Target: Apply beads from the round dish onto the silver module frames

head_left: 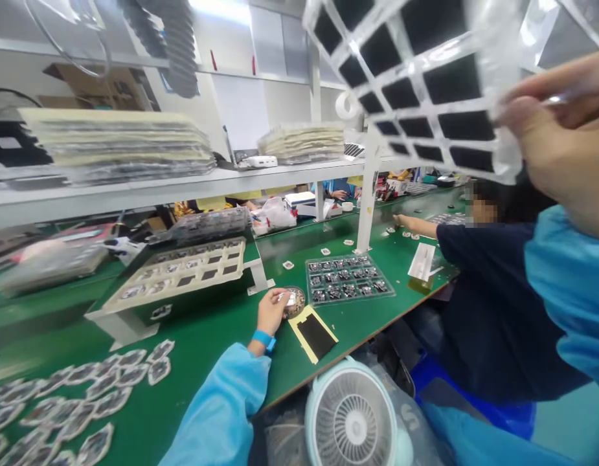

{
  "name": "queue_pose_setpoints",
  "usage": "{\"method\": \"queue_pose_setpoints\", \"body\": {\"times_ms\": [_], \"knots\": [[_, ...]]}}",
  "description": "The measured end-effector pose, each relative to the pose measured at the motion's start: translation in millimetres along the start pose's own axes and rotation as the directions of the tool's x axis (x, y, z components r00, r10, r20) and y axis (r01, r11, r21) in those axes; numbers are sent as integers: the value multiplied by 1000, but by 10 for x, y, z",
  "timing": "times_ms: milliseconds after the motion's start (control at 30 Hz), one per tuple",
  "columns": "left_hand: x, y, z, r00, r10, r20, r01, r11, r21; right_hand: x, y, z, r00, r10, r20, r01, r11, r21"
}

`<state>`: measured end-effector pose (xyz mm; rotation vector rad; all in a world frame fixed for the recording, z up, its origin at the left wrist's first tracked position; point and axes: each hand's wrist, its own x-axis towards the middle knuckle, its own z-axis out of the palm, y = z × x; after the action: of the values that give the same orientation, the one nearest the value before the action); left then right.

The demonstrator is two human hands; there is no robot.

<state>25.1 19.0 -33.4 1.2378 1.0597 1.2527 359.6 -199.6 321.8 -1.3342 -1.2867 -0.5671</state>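
My right hand [566, 123] is raised at the upper right, thumb and fingers pinching the edge of a translucent plastic sheet [425, 110] with rows of black squares. Down on the green table, my left hand [271, 312] is closed at a small white piece [290, 299] over a round brownish disc [297, 309]. The fingers partly cover both. Just below the disc lies a pale yellow card [305, 349] with a black patch [317, 335]. A clear compartment tray [350, 299] of small metallic parts sits to the right of the disc.
Several flat white-edged parts [76, 404] lie at the lower left. A tilted stand holds a cream sheet [182, 275]. Stacks of sheets [119, 142] fill the shelf above. A fan [352, 421] stands below the table edge. A co-worker in a dark shirt [498, 310] sits at right.
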Motion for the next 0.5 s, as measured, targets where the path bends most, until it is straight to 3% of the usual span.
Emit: {"method": "queue_pose_setpoints", "body": {"times_ms": [33,100,167,267,333,500], "knots": [[-1,1,3,1000,-6,-1,6,1000,2,72,-86,93,987,-156,38,159,983,-96],[-4,9,1,1000,-17,-4,17,1000,8,266,-185,407,900,-427,93,437,882,-179],[-14,28,-6,1000,-22,-6,23,1000,13,500,-234,834,812,-563,156,584,790,-187],[-51,70,-8,1000,-17,-9,18,1000,22,836,-347,1495,800,-533,275,596,755,-272],[-86,96,2,1000,-11,-10,11,1000,25,1009,-465,1879,824,-448,348,556,760,-336],[-166,145,44,1000,-19,5,19,1000,10,1374,-743,2727,824,-387,414,525,796,-301]]}}
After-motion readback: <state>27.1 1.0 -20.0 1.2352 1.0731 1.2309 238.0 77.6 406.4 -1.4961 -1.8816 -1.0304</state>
